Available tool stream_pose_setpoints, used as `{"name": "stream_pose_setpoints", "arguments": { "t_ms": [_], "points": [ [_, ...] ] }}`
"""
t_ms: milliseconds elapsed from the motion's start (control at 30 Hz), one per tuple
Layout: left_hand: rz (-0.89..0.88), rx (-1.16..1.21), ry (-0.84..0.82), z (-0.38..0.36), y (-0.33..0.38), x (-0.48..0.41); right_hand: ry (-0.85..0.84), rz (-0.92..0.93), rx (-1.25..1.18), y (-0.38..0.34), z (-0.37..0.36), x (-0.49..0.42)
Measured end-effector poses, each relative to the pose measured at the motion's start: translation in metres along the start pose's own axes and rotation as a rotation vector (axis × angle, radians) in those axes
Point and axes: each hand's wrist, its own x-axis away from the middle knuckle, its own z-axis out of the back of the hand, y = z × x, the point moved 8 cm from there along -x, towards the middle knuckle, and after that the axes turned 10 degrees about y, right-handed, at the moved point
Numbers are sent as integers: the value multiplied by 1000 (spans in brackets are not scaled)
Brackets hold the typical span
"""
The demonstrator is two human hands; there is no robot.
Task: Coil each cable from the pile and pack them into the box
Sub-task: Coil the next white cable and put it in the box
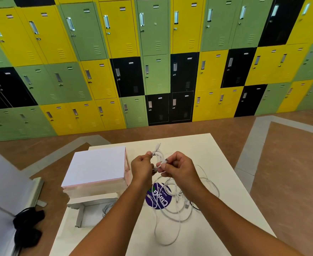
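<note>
Above the white table [216, 157], both hands hold a small coil of white cable [158, 155]. My left hand [141, 167] pinches the coil's left side. My right hand [178, 168] grips the cable's plug end against the loops. Below my right forearm a loose pile of white cables [187, 198] spreads over the table, with one dark cable at its right edge. The open white box [80, 217] sits at the table's near left, and a coiled white cable [106, 208] lies inside it.
The box's lid [96, 167], white with pink edges, lies flat just beyond the box. A purple round sticker [159, 197] marks the table under the pile. Black items [28, 224] lie on a surface at far left. Lockers line the far wall.
</note>
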Motion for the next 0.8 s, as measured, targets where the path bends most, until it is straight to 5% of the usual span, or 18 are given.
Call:
{"name": "stream_pose_setpoints", "arguments": {
  "t_ms": [233,333,500,800],
  "points": [
    [120,295,-168,-16,19,19,162,-399,-443,28,12,-2],
    [5,200,-288,-24,28,29,135,-472,-373,31,9,-8],
    [-177,-52,-298,-28,33,31,-33,-315,-119,15,11,-19],
    [-369,-237,-190,-31,39,29,19,-520,-502,25,7,-20]
  ]
}}
